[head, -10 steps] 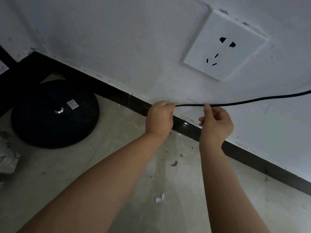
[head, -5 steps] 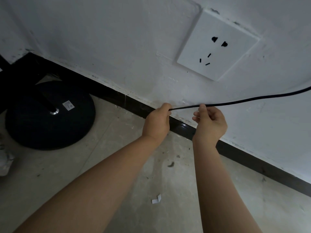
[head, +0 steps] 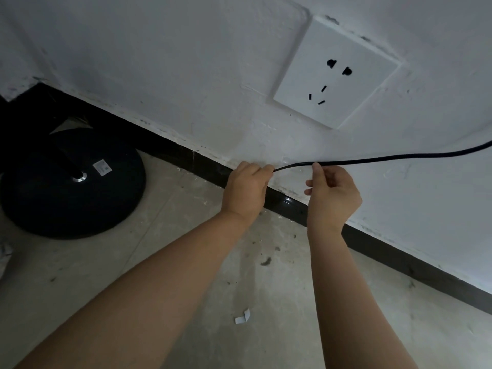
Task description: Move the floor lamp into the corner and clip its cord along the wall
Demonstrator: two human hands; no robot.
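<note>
The floor lamp's round black base stands on the floor at the left, in the dark corner, its pole rising from a silver collar. The black cord runs in from the right edge along the white wall, just above the black skirting. My left hand is closed on the cord's near stretch against the wall. A short way to the right, my right hand pinches the cord between thumb and fingers. No clip shows; my left hand hides that spot.
A white wall socket sits above my hands, with nothing plugged in. Black skirting lines the wall's foot. A small white paper scrap lies on the dusty concrete floor. Crumpled white material is at the left edge.
Both hands with the cord have sunk slightly toward the skirting. The cord between them now bends instead of running straight. The view has shifted a little.
</note>
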